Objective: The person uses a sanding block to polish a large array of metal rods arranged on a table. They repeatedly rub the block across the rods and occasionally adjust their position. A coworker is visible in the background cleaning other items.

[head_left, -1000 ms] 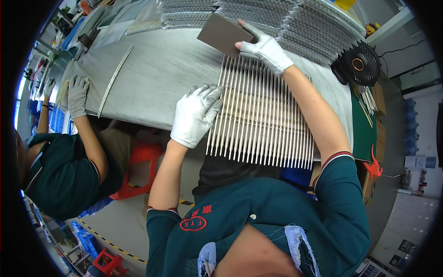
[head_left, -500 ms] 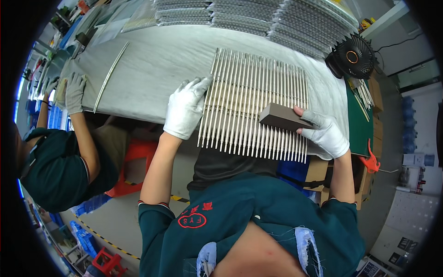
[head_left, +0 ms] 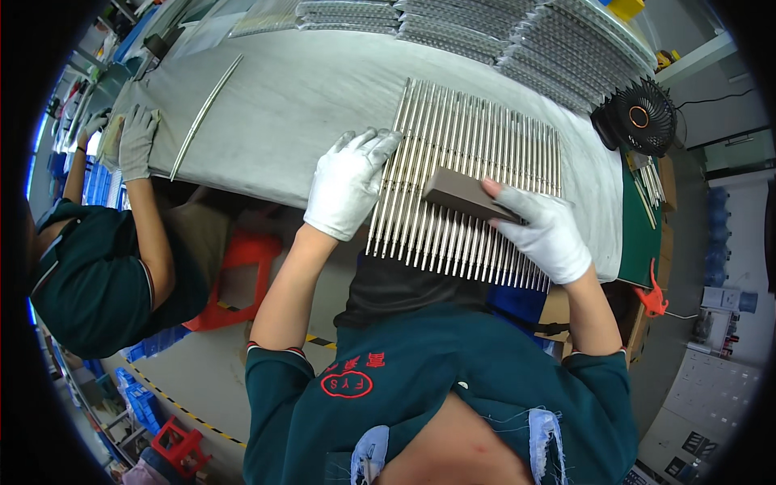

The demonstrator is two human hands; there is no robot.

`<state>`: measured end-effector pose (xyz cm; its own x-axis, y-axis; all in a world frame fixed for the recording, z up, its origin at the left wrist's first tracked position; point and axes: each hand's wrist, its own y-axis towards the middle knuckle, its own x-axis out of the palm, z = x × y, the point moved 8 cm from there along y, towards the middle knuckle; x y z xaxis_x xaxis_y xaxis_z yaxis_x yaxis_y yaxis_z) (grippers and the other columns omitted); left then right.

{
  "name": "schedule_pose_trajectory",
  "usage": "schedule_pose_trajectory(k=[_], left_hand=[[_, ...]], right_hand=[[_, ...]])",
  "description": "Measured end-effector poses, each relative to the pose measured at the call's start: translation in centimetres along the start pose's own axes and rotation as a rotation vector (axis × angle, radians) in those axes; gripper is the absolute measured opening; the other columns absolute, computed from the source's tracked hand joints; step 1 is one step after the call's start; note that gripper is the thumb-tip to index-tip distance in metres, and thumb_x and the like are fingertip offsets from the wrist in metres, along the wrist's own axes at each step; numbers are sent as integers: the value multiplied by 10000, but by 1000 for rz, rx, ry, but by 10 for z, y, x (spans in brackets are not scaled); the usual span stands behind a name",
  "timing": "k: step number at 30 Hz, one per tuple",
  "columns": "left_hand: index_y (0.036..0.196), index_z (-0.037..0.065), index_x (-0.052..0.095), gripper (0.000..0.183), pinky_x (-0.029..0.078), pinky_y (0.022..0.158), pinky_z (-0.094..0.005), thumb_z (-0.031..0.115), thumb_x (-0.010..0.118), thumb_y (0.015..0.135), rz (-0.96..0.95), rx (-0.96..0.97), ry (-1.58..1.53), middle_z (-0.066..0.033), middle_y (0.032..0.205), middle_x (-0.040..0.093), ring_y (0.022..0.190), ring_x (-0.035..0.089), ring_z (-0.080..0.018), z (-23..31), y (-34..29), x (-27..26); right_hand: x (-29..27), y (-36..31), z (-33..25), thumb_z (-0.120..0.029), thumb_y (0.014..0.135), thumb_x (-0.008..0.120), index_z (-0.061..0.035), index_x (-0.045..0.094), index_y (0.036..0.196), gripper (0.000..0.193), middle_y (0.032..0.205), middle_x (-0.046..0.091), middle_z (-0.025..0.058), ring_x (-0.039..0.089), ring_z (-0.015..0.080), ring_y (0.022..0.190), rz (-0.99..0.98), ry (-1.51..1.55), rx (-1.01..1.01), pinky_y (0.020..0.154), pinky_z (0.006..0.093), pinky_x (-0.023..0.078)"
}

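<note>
Right hand point(head_left: 550, 233) clamped on brown block point(head_left: 469, 194), across metal rods point(head_left: 453, 141).
Left hand point(head_left: 347, 187) unclenched, fingers extended at rods' left edge.

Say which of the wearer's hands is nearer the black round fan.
Right. The gloved right hand, gripping a brown rectangular block, is below-left of the fan; the gloved left hand is farther left, at the silvery metal rods.

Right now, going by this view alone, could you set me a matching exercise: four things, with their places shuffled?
1. Brown rectangular block
2. White-gloved left hand
3. Row of slender silvery metal rods
4. Black round fan

A. Toward the right end of the pale grey table
B. Held by the white-gloved right hand
C. Side by side, partly covered by the block
D. At the rods' left edge

Pairs: 1-B; 2-D; 3-C; 4-A
</note>
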<state>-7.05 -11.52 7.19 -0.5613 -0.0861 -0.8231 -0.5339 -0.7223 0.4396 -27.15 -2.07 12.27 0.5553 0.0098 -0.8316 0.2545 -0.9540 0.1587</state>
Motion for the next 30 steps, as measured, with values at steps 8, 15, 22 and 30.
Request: schedule_pose_trajectory(k=[8,15,22,30], left_hand=[[1217,117,624,361,478,994,-434,53,537,872,37,13,38,-103,1168,675,1108,628,-293,-2,-3,-3],[1201,118,622,360,511,925,-424,55,568,850,21,2,27,-121,1161,667,1049,638,-314,2,2,-2],[1227,112,606,424,510,918,-441,-2,554,822,49,27,-15,-125,1179,662,1061,627,-342,-2,-1,-2],[1233,108,600,421,494,962,-454,-4,562,829,50,43,-19,-108,1187,665,1095,624,-346,2,0,2]], right_hand=[[-8,-13,19,-118,798,734,-185,637,1277,493,1053,712,108,695,279,876,-26,56,48,789,351,556],[23,33,-22,-125,813,725,-225,590,1326,540,1016,715,94,691,277,842,-52,-26,-175,734,353,549],[-28,-45,45,-83,808,734,-148,550,1379,604,1146,693,117,679,251,998,-58,67,153,889,319,525],[-58,-25,111,-194,857,695,-80,498,1421,608,1363,577,125,581,214,1181,117,286,364,1017,328,441]])
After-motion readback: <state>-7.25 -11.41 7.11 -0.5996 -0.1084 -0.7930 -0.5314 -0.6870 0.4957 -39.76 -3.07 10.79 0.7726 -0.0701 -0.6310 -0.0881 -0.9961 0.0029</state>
